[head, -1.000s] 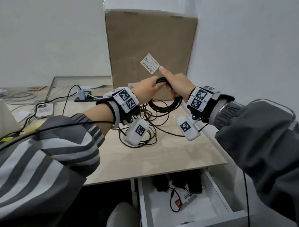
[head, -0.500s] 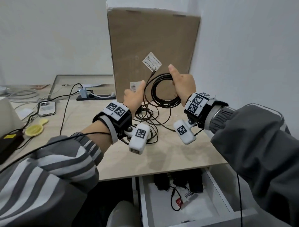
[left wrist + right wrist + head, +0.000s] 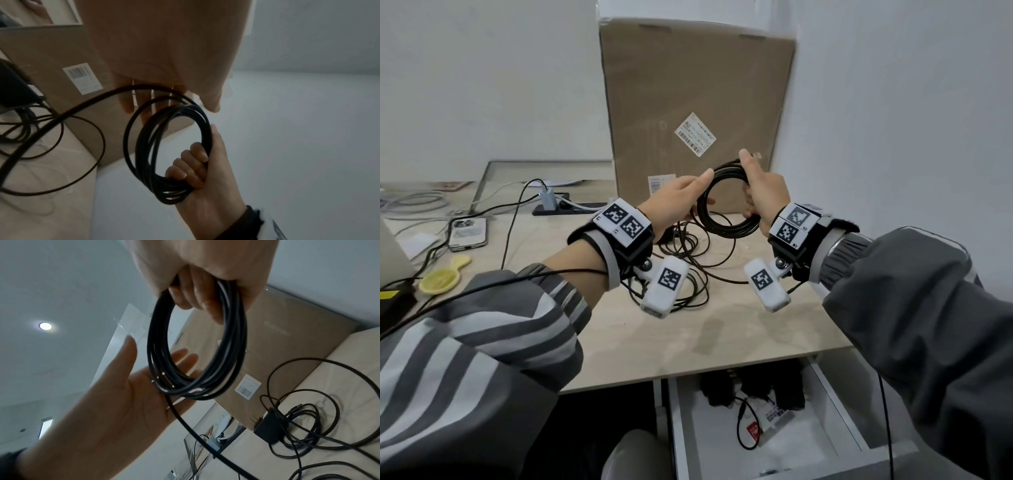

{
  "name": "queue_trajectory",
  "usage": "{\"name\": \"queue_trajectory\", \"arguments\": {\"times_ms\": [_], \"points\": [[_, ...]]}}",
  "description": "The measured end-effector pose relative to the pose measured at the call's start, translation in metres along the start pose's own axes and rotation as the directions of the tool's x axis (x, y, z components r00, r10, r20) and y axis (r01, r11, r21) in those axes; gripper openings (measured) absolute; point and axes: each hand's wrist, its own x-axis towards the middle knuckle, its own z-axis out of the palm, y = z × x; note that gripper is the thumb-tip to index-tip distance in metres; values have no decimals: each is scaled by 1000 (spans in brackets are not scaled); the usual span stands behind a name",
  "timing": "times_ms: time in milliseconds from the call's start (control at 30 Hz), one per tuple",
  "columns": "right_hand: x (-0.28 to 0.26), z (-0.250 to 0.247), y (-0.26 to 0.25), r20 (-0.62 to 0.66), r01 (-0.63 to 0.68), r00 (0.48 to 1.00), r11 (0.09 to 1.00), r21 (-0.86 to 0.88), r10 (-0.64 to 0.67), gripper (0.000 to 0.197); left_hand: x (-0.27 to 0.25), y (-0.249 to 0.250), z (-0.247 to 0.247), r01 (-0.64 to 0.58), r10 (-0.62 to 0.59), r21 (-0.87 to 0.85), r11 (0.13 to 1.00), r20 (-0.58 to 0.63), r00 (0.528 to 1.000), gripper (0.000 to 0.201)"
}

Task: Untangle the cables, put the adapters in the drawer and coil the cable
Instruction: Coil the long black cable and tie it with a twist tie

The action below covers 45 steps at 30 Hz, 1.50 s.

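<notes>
My right hand (image 3: pixel 756 192) grips a coil of black cable (image 3: pixel 726 236) and holds it upright above the desk in front of the cardboard box; its fingers curl through the ring (image 3: pixel 197 162). My left hand (image 3: pixel 681 198) is open beside the coil's left side, its fingers straight (image 3: pixel 180 356) behind the loops. One strand (image 3: pixel 185 421) runs from the coil across the left palm down to the tangle of cables (image 3: pixel 688 263) on the desk. A black adapter (image 3: pixel 267 430) lies in that tangle. More black adapters (image 3: pixel 787 390) lie in the open white drawer (image 3: pixel 674 428) below the desk edge.
A tall cardboard box (image 3: pixel 695 85) stands against the wall behind my hands. To the left are a power strip (image 3: pixel 558 207), a phone (image 3: pixel 467 233), a yellow round object (image 3: pixel 441 279) and other cords. The drawer juts out under the desk's front right.
My left hand let go of the strand it was pinching, moved right to the coil and opened. My right hand kept hold of the coil, which was lifted off the desk earlier.
</notes>
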Motion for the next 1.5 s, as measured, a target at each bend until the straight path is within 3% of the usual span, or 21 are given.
{"name": "queue_trajectory", "arguments": {"times_ms": [367,467,533,567,600,667,700,767,800,867,900,967,1067,1167,1267,1400,1500], "points": [[0,4,1,106,3,994,1000,-7,-2,54,3,9,11,-120,128,130,984,-53,990,28],[-1,-2,-4,198,3,980,988,-151,27,64,6,7,11,-121,150,224,967,-117,982,30],[-1,-13,-7,183,61,983,905,-421,19,70,9,7,4,-96,152,404,910,-107,983,31],[0,-19,-7,142,125,988,826,-550,-55,68,10,8,1,-80,140,513,855,-80,987,31],[4,-25,-7,99,203,978,732,-650,-184,61,11,9,-2,-72,127,609,790,-47,991,32],[7,-31,-10,94,372,881,557,-743,-464,44,13,10,-2,-99,116,733,673,27,993,33],[7,-29,-12,164,466,822,479,-744,-545,39,14,11,0,-123,121,766,631,59,991,33],[5,-19,-17,372,589,786,415,-693,-494,40,14,13,3,-185,136,779,599,128,982,34],[3,-13,-17,452,591,806,468,-657,-382,46,14,14,3,-228,154,759,610,168,974,33],[-3,-5,-14,503,456,851,689,-563,-152,66,13,18,5,-302,208,695,653,219,953,30],[-4,-2,-11,487,377,868,770,-515,-99,73,11,20,5,-319,235,673,667,216,948,29],[-5,4,-5,395,276,915,847,-455,-85,72,10,19,7,-319,278,650,690,168,946,27],[-8,13,3,215,182,971,913,-366,-107,61,10,10,12,-239,288,600,763,15,957,24],[-11,17,7,76,105,993,940,-326,-85,54,7,-3,12,-188,256,440,878,-101,961,25],[-11,16,10,-35,36,998,977,-210,-44,47,-1,-21,11,-102,111,101,990,-91,990,29],[-12,17,21,-67,-39,997,999,9,40,44,-8,-39,21,47,-72,-310,950,-68,995,25],[-15,23,29,1,-61,998,978,198,63,46,-6,-37,25,17,-87,-531,847,-107,991,14]]}}
